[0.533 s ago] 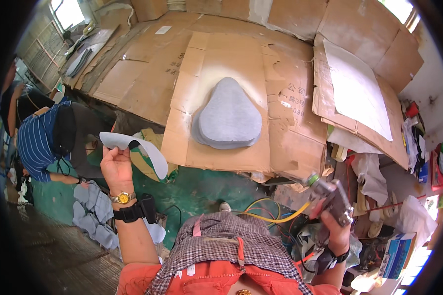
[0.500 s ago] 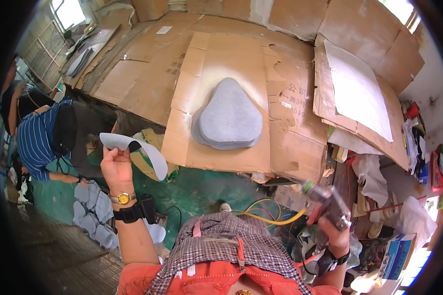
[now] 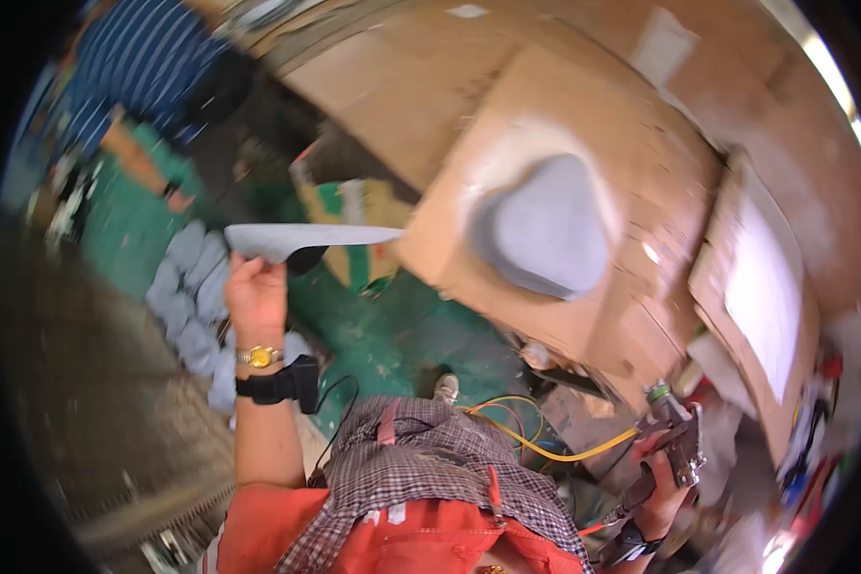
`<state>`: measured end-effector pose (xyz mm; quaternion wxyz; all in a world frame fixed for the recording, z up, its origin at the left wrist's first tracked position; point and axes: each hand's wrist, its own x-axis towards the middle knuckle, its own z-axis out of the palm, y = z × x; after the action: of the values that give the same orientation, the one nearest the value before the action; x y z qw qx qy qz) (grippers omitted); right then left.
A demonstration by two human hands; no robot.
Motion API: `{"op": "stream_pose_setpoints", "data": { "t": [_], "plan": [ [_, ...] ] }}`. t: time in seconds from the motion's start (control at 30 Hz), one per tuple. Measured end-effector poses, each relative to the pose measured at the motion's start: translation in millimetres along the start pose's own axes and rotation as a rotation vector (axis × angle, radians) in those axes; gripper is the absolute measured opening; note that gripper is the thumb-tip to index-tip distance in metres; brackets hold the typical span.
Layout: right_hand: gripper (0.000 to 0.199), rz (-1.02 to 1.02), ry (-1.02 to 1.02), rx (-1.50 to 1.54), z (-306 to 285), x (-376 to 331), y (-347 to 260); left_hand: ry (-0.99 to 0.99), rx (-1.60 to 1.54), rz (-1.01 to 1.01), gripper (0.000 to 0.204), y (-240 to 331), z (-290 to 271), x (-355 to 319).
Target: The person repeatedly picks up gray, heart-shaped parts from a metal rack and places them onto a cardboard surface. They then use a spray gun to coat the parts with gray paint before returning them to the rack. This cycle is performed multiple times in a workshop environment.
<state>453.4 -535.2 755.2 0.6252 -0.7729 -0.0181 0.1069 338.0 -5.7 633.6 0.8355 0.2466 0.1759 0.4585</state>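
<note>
My left hand (image 3: 256,298) is closed on the edge of a thin curved grey sheet (image 3: 306,235), held up over the floor with a dark underside partly showing. On the right, my right hand (image 3: 662,483) wraps round the handle of a spray gun (image 3: 675,435) fed by hoses. A stack of grey rounded-triangular pads (image 3: 550,225) lies on a cardboard sheet (image 3: 450,239) in front of me, with a pale sprayed-looking area around it. Neither hand touches the stack. Motion blurs the picture.
A pile of grey pieces (image 3: 196,277) lies on the floor at left. A co-worker in a striped shirt (image 3: 139,57) bends at the upper left. A yellow hose (image 3: 574,454) runs to the spray gun. A white sheet on cardboard (image 3: 761,282) leans at right.
The view has turned, so the table and pads appear further right and tilted. The grey sheet in my left hand now appears nearly level, edge-on. Both hands keep their holds.
</note>
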Motion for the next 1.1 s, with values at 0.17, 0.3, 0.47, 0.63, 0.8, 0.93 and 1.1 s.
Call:
{"op": "stream_pose_setpoints", "data": {
  "t": [0.17, 0.3, 0.47, 0.63, 0.8, 0.93, 1.1],
  "plan": [
    [0.07, 0.015, -0.463, 0.073, 117.5, 40.7, 9.5, 0.251, -0.109, 0.054, 0.044, 36.0, -72.3, -45.8],
    [0.048, 0.247, -0.84, -0.017, 213.4, 35.6, 33.9, 0.42, -0.174, 0.127, 0.045, 72.1, -153.3, -89.4],
    [0.025, 0.376, -1.024, -0.18, 342.1, 17.3, 76.3, 0.673, -0.289, 0.191, 0.048, 97.3, -298.2, -91.9],
    [0.029, 0.487, -1.111, -0.384, 448.4, -25.3, 102.2, 0.817, -0.354, 0.342, 0.042, 131.5, -470.3, -44.4],
    [0.024, 0.528, -1.21, -0.593, 536.3, -50.7, 132.8, 1.193, -0.487, 0.523, 0.039, 207.7, -641.4, -4.2],
    [0.045, 0.649, -1.179, -0.778, 583.0, -62.0, 158.3, 1.19, -0.335, 0.676, 0.021, 267.4, -703.1, 6.1],
    [0.035, 0.677, -1.14, -0.828, 604.3, -70.9, 191.5, 1.183, -0.265, 0.724, 0.03, 238.9, -765.9, -18.7]
  ]
}}
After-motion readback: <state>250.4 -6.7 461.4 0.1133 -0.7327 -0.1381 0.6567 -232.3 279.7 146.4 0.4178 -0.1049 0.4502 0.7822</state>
